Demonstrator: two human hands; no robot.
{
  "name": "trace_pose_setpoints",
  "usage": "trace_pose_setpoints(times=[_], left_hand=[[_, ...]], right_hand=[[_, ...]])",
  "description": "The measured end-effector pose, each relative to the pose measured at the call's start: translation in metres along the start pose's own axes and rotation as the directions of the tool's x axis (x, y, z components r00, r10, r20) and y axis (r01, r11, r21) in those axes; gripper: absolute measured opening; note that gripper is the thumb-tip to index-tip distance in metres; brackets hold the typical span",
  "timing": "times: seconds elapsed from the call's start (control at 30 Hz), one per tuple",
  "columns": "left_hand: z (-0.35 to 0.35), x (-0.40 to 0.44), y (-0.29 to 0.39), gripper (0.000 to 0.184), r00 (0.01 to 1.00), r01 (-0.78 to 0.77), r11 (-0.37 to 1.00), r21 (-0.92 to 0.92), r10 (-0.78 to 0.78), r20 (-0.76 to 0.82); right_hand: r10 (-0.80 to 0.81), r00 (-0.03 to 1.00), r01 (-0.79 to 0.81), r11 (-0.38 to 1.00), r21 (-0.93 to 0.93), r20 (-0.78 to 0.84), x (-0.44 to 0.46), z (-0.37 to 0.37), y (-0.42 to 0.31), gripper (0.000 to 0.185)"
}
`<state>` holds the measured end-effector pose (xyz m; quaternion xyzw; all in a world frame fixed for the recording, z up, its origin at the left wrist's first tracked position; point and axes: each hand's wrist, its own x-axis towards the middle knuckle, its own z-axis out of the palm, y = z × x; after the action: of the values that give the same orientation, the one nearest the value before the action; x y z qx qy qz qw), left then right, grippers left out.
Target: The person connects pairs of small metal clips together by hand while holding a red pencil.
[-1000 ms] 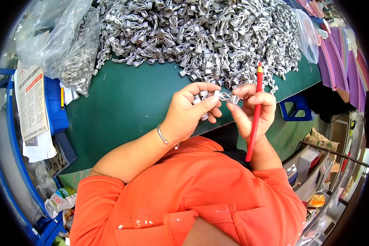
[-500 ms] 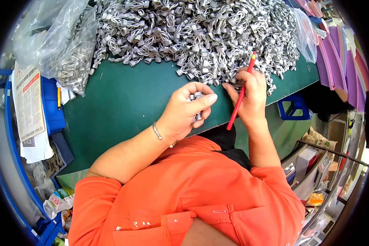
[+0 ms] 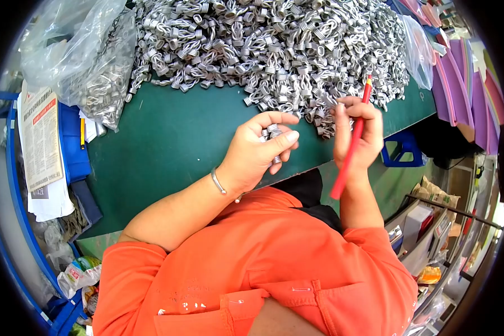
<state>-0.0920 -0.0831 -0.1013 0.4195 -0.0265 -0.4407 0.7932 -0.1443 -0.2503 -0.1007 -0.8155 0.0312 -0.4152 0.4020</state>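
Observation:
My left hand is curled above the front of the green table, fingers bent around several small silver ribbed pieces. A metal bangle circles that wrist. A long red pencil leans across my right hand, gripped between its fingers. Thumb and forefinger of the right hand come together at the near edge of the pile; a small greyish piece seems to be at their tips, too blurred to make out. The big pile consists of silver ribbed caps with twisted loops.
The green table carries the pile. At the left lie a clear bag of similar pieces, a blue bin and printed papers. Purple sheets stand at the right. A blue stool is below the table edge.
My right hand has lifted away from the pile, toward me and slightly right, with the red pencil tilting along. The left hand stays nearly in place, its forefinger and thumb now farther apart.

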Motion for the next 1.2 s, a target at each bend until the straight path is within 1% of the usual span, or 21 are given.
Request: trace_pose_setpoints(times=[0.03, 0.1, 0.23, 0.33, 0.37, 0.43, 0.47, 0.5, 0.57, 0.6, 0.63, 0.67, 0.7, 0.83, 0.9, 0.93, 0.97, 1.03, 1.07, 1.1, 1.2], left_hand=[[0.001, 0.000, -0.001, 0.017, 1.000, 0.001, 1.000, -0.001, -0.001, -0.002], [0.001, 0.001, -0.003, 0.021, 0.996, -0.088, 0.995, 0.035, 0.089, -0.002], [-0.002, -0.001, -0.006, 0.020, 0.987, -0.162, 0.986, 0.041, 0.162, 0.009], [-0.004, -0.003, -0.006, 0.016, 0.909, -0.417, 0.830, 0.371, 0.394, 0.138], [-0.006, -0.001, -0.008, 0.016, 0.909, -0.415, 0.831, 0.370, 0.392, 0.138], [-0.007, 0.006, -0.009, 0.018, 0.677, -0.727, 0.506, 0.463, 0.640, 0.363], [-0.005, 0.001, -0.010, 0.014, 0.755, -0.649, 0.613, 0.451, 0.590, 0.284], [-0.001, -0.003, -0.007, 0.014, 0.756, -0.648, 0.614, 0.451, 0.590, 0.284], [0.002, -0.008, -0.002, 0.016, 0.945, -0.327, 0.913, 0.245, 0.314, 0.093], [0.001, -0.007, -0.002, 0.016, 0.945, -0.328, 0.913, 0.244, 0.314, 0.094], [-0.001, -0.004, -0.002, 0.019, 0.966, -0.256, 0.954, 0.157, 0.249, 0.062], [-0.002, -0.002, -0.002, 0.022, 0.983, -0.181, 0.981, 0.066, 0.179, 0.038], [-0.003, -0.002, -0.003, 0.022, 0.983, -0.181, 0.981, 0.065, 0.179, 0.043], [-0.005, 0.001, -0.004, 0.024, 0.997, -0.047, 0.996, -0.070, 0.051, 0.054], [-0.006, 0.002, -0.001, 0.025, 0.998, 0.017, 0.991, -0.132, -0.009, 0.061], [-0.004, 0.001, 0.004, 0.027, 0.996, 0.071, 0.975, -0.210, -0.059, 0.063], [-0.003, 0.001, 0.007, 0.029, 0.992, 0.122, 0.951, -0.285, -0.106, 0.071], [-0.010, 0.003, 0.002, 0.023, 0.994, 0.099, 0.960, -0.262, -0.084, 0.068], [-0.014, 0.005, -0.003, 0.019, 0.997, 0.062, 0.967, -0.246, -0.049, 0.057], [-0.015, 0.005, -0.004, 0.016, 0.999, 0.026, 0.973, -0.230, -0.015, 0.046], [-0.010, 0.004, -0.003, 0.013, 1.000, 0.015, 0.980, -0.200, -0.016, -0.002]], right_hand=[[0.266, 0.964, -0.257, 0.892, 0.372, 0.029, -0.003, 0.001, -0.012, 0.014], [0.423, 0.865, -0.499, 0.663, 0.558, 0.270, -0.002, -0.008, -0.019, 0.015], [0.338, 0.804, -0.593, 0.411, 0.692, 0.489, -0.017, 0.000, -0.011, 0.016], [0.253, 0.810, -0.586, 0.373, 0.719, 0.529, -0.025, 0.003, -0.003, 0.020], [0.233, 0.816, -0.577, 0.388, 0.718, 0.530, -0.026, 0.002, -0.001, 0.021], [0.223, 0.835, -0.546, 0.448, 0.708, 0.503, -0.027, 0.002, -0.002, 0.024], [0.208, 0.854, -0.511, 0.504, 0.696, 0.477, -0.028, 0.002, -0.002, 0.026], [0.208, 0.854, -0.512, 0.504, 0.695, 0.477, -0.028, 0.002, -0.003, 0.026], [0.187, 0.922, -0.377, 0.631, 0.678, 0.339, -0.028, 0.002, -0.007, 0.031], [0.196, 0.936, -0.344, 0.679, 0.648, 0.291, -0.027, 0.001, -0.009, 0.037], [0.195, 0.937, -0.341, 0.682, 0.647, 0.289, -0.026, 0.001, -0.010, 0.037], [0.141, 0.962, -0.261, 0.727, 0.636, 0.234, -0.025, 0.002, -0.011, 0.039], [0.083, 0.980, -0.178, 0.766, 0.617, 0.180, -0.024, 0.003, -0.013, 0.041], [-0.024, 0.982, -0.089, 0.821, 0.564, 0.189, -0.021, 0.005, -0.020, 0.042], [-0.181, 0.945, 0.000, 0.832, 0.554, 0.272, -0.013, 0.001, -0.021, 0.038], [-0.255, 0.933, 0.091, 0.851, 0.518, 0.256, -0.010, -0.001, -0.015, 0.036], [-0.248, 0.953, 0.148, 0.885, 0.442, 0.176, -0.008, 0.001, -0.013, 0.030], [-0.168, 0.972, 0.151, 0.983, 0.108, 0.165, 0.004, 0.001, -0.009, 0.025], [-0.187, 0.971, 0.192, 0.981, -0.023, 0.148, 0.011, 0.007, -0.005, 0.022], [-0.149, 0.971, 0.164, 0.984, -0.066, 0.186, 0.011, 0.010, 0.001, 0.025], [-0.242, 0.919, 0.313, 0.928, -0.202, 0.311, 0.017, 0.022, 0.008, 0.033]])
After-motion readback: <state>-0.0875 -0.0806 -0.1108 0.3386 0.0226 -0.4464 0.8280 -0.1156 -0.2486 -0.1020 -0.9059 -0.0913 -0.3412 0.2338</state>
